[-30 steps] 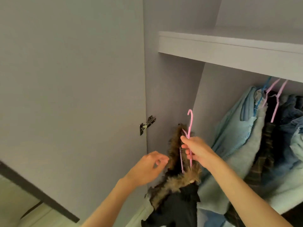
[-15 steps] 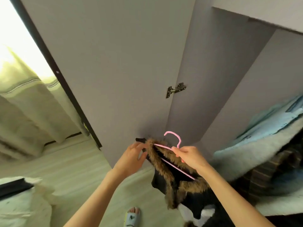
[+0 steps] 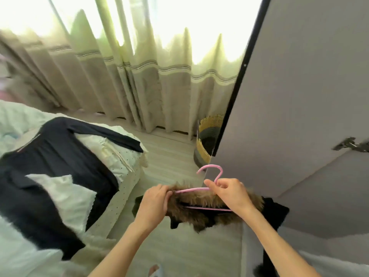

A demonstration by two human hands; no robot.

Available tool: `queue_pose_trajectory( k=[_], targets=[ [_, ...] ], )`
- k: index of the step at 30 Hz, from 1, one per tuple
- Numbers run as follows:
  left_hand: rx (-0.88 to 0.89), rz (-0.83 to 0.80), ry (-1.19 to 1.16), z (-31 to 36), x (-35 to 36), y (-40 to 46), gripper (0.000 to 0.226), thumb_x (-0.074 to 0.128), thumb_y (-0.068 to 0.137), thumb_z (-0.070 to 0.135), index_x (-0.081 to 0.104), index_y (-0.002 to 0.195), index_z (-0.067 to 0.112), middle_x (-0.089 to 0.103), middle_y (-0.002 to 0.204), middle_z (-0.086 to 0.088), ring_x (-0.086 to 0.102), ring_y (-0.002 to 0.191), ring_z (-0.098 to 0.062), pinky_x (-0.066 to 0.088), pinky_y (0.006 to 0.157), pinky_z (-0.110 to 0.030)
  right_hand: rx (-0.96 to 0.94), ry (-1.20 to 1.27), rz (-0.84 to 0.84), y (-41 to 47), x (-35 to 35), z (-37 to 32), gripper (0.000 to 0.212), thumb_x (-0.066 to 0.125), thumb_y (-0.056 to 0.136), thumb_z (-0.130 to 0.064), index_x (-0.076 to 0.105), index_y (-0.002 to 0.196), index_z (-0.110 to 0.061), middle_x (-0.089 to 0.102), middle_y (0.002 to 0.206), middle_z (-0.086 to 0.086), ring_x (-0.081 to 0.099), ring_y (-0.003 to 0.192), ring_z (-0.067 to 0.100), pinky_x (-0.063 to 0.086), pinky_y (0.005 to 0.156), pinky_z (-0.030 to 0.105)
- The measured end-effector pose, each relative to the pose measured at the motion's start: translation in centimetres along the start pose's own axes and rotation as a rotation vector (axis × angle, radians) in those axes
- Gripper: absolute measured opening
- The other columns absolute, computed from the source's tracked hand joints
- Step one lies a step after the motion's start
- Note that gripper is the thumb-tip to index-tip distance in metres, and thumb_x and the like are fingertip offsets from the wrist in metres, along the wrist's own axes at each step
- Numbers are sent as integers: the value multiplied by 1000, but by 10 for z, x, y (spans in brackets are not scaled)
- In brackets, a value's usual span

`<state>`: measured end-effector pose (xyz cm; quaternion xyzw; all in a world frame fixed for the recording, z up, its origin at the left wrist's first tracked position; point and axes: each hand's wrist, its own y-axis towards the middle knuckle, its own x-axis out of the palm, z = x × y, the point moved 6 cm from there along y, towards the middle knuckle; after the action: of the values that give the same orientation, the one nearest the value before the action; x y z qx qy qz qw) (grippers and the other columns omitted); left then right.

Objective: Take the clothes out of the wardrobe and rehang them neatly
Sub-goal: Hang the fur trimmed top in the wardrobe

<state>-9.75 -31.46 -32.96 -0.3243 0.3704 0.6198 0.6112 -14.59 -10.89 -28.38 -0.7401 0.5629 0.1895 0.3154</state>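
Observation:
A black coat with a brown fur collar [image 3: 201,202] hangs on a pink hanger [image 3: 211,170], held out in front of me above the floor. My right hand [image 3: 229,193] grips the hanger just below its hook. My left hand [image 3: 156,198] pinches the left end of the hanger and the fur collar. The open grey wardrobe door [image 3: 295,96] stands at the right, its hinge [image 3: 348,145] visible. Most of the coat below the collar is hidden by my arms.
A bed [image 3: 111,156] with pale bedding lies at the left, with dark navy garments [image 3: 50,168] spread on it. Beige curtains [image 3: 119,80] cover a bright window at the back. A yellow woven basket [image 3: 207,140] sits on the floor by the door edge.
My view has swung left from the wardrobe interior to the bed and window. The coat on its hanger came out with both hands, and my left hand took hold of its left end.

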Motion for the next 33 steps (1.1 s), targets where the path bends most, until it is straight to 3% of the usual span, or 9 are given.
queue_pose_trajectory(
  k=[4,8,13,17,21,24,27,30,33],
  targets=[
    [-133,68,-4,-66,-44,-27,26,41,98,29,61,100,13,58,90,-1,53,87,-17,42,82,-31,-98,13,-135,26,59,-59,48,58,81,-53,68,67,-8,50,49,-4,42,45,6,39,56,24],
    [-225,220,-86,-104,-82,-68,40,39,93,47,61,91,13,47,79,11,42,75,-2,34,75,-18,-239,3,-274,41,123,-119,44,60,79,-53,71,71,-11,62,57,5,50,49,11,42,55,25],
    [-455,420,-111,-146,-110,-125,61,27,85,67,62,91,17,52,82,12,49,79,-4,38,75,-18,-475,-34,-471,32,200,-188,41,63,78,-51,68,66,-11,58,55,7,44,47,8,38,53,24],
    [-635,582,-135,-165,-137,-165,41,35,82,66,58,86,33,56,80,18,54,80,1,41,74,-11,-693,-52,-583,20,238,-232,32,63,81,-45,67,68,-15,55,56,-2,45,52,6,39,58,20],
    [-789,771,-121,-171,-170,-187,38,45,76,67,57,71,32,57,66,15,56,68,-2,41,62,-13,-973,-121,-462,23,257,-267,48,40,82,-65,69,94,-28,61,91,-20,52,92,0,40,89,27],
    [-896,931,-48,-172,-196,-211,63,43,73,77,65,70,18,61,61,8,58,60,-8,47,56,-27,-1100,-188,-363,36,268,-288,55,30,86,-59,64,112,-23,59,113,-8,49,111,13,35,99,37],
    [-953,1064,0,-168,-216,-239,75,40,69,83,66,70,13,61,59,3,58,57,-14,48,54,-37,-1218,-296,-243,49,282,-307,52,37,90,-49,55,125,-15,55,126,7,48,119,28,33,105,50],
    [-1009,1139,63,-164,-228,-268,75,42,70,82,65,68,11,61,59,2,58,57,-17,48,55,-40,-1243,-323,-306,49,306,-323,47,49,93,-36,49,130,-7,56,128,11,43,128,30,18,112,47],
    [-1105,1188,101,-163,-233,-298,77,42,70,83,62,66,9,60,59,-3,56,58,-20,46,56,-39,-1395,-351,-316,29,330,-343,39,45,94,-39,62,106,-6,65,100,10,59,106,33,36,101,49]
  ],
)
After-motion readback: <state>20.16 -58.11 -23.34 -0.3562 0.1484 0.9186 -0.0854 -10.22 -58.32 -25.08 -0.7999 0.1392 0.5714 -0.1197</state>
